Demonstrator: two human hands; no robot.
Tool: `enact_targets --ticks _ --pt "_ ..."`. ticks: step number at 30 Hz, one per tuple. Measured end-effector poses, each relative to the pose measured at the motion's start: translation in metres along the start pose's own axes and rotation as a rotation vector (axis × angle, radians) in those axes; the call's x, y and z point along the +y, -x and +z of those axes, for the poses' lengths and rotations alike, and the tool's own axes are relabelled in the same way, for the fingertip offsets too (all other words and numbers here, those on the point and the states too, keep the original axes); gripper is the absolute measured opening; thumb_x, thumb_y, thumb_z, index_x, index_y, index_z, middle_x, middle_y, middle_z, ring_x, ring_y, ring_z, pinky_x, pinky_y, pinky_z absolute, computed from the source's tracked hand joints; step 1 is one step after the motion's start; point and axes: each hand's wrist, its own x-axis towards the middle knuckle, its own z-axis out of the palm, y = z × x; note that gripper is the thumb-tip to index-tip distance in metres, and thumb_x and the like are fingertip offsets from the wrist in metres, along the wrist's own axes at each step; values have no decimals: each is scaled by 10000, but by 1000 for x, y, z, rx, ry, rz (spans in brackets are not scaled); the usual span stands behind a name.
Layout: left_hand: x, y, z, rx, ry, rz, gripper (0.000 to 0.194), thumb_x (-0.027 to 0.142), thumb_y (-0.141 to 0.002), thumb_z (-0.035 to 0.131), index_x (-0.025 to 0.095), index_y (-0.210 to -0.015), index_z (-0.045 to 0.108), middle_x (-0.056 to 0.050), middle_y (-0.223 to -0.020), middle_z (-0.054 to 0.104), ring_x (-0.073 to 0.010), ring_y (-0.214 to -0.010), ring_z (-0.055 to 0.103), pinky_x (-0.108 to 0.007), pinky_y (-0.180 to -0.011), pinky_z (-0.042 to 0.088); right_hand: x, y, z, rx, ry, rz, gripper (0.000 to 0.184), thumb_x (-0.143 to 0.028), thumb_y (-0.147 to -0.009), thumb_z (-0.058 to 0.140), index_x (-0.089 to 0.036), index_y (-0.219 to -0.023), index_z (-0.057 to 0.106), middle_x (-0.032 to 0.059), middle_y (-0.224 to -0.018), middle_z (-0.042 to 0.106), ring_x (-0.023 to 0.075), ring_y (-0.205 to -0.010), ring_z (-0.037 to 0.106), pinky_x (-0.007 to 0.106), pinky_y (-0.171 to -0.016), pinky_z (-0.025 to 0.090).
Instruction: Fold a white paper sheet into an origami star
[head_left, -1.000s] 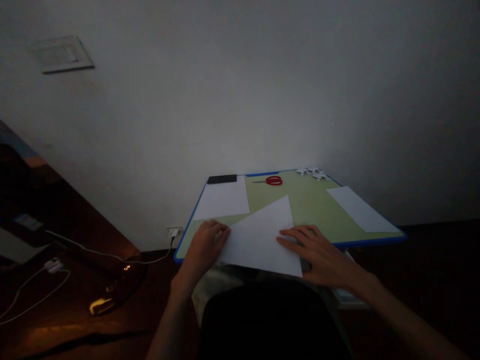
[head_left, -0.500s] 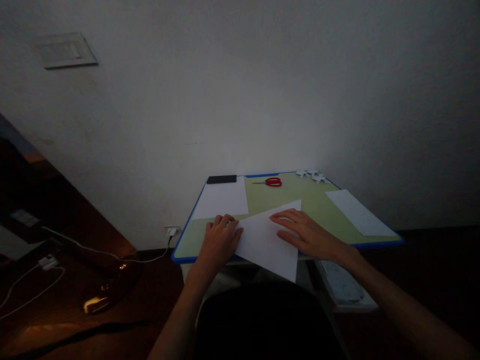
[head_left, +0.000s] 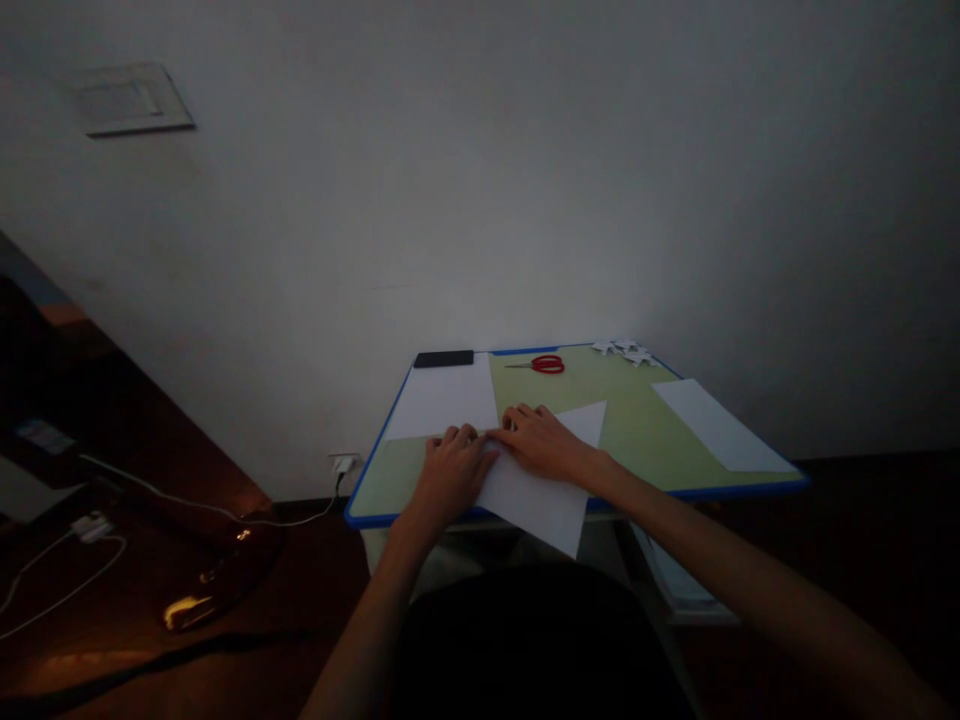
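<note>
A white sheet of paper (head_left: 536,505) lies at an angle at the front of the table, one corner hanging past the near edge. My left hand (head_left: 454,470) grips the sheet's left end, fingers curled and pressed together. Right beside it, my right hand (head_left: 536,440) is closed at the same end of the paper, its fingertips meeting those of the left. The two hands cover that end, so any fold there is hidden. Beyond them rest red-handled scissors (head_left: 546,365), apart from both hands.
The green table (head_left: 630,440) has a blue rim. Another white sheet (head_left: 446,395) lies back left under a dark flat object (head_left: 444,358). White paper cut-outs (head_left: 626,351) are piled at the back right, above a paper strip (head_left: 716,425). A plugged-in cable (head_left: 345,463) hangs by the wall.
My right hand has moved left across the sheet to my left hand, and its fingers have closed. The near corner of the paper has shifted slightly left.
</note>
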Motion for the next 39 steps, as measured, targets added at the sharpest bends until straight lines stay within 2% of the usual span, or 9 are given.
enact_targets --ticks 7,13,17,22,28,34,39 --pt "0 -1 4 21 3 -21 371 382 -1097 480 207 -1370 660 -137 -1320 689 -313 -1190 597 -469 -970 454 7 -12 3 -14 87 -92 307 -182 -1080 518 -208 -1330 695 146 -1268 698 281 -1158 629 386 -898 475" --pt "0 -2 4 14 -35 -13 369 411 -1093 483 192 -1304 692 -150 -1323 680 -333 -1188 594 -485 -965 458 17 -16 1 -38 158 -213 246 -149 -1080 503 -149 -1194 721 155 -1190 722 282 -1137 642 393 -903 474" --pt "1 -2 5 15 -36 -20 378 435 -1088 496 182 -1287 694 -157 -1322 677 -341 -1192 595 -491 -969 463 23 -22 2 -51 178 -258 242 -157 -1080 507 -149 -1196 719 142 -1165 727 266 -1090 655 373 -875 479" --pt "1 2 6 58 4 -58 340 382 -1073 518 154 -1241 708 -167 -1239 675 -329 -1161 598 -473 -996 480 21 -24 6 -39 178 -276 300 -173 -1092 484 -189 -1318 680 133 -1150 715 260 -1078 657 372 -877 478" --pt "-5 5 3 57 24 -84 319 343 -1070 503 139 -1136 739 -186 -1209 682 -345 -1153 596 -496 -991 495 19 -29 0 -57 170 -297 292 -200 -1099 481 -202 -1278 711 136 -1146 714 265 -1063 673 366 -848 469" --pt "-22 5 -2 -1 50 -11 300 301 -1046 566 192 -1279 719 -130 -1266 698 -299 -1160 619 -466 -1021 499 21 -46 -1 -84 145 -351 292 -206 -1100 487 -198 -1270 725 129 -1125 729 215 -945 691 313 -761 446" --pt "-22 6 -1 -14 17 -33 324 320 -1069 530 200 -1312 707 -129 -1319 691 -331 -1207 605 -506 -998 492 26 -53 1 -92 148 -425 290 -155 -1083 490 -180 -1252 724 128 -1078 740 214 -898 685 315 -724 425"
